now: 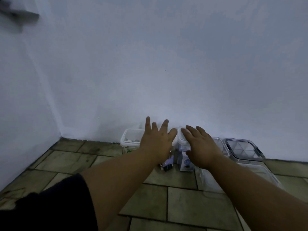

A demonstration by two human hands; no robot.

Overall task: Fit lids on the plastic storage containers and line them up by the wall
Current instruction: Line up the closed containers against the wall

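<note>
Several clear plastic containers stand in a row on the tiled floor against the pale wall (166, 72). An open white-rimmed container (131, 137) is at the left end. My left hand (156, 140) is flat, fingers spread, over a container hidden beneath it. My right hand (198, 144) lies flat with fingers apart on the white lid (180, 137) of a tall clear container (185, 161). To the right sit a clear lidded container (218, 142) and a dark-rimmed lidded container (243, 149). A large clear lid or tub (240, 174) lies in front of them.
A black binder clip (166, 168) and small items lie on the floor below my left wrist. The room corner (60, 134) is at the left. Beige floor tiles (183, 205) stretch toward me. A dark sleeve or garment (55, 205) fills the lower left.
</note>
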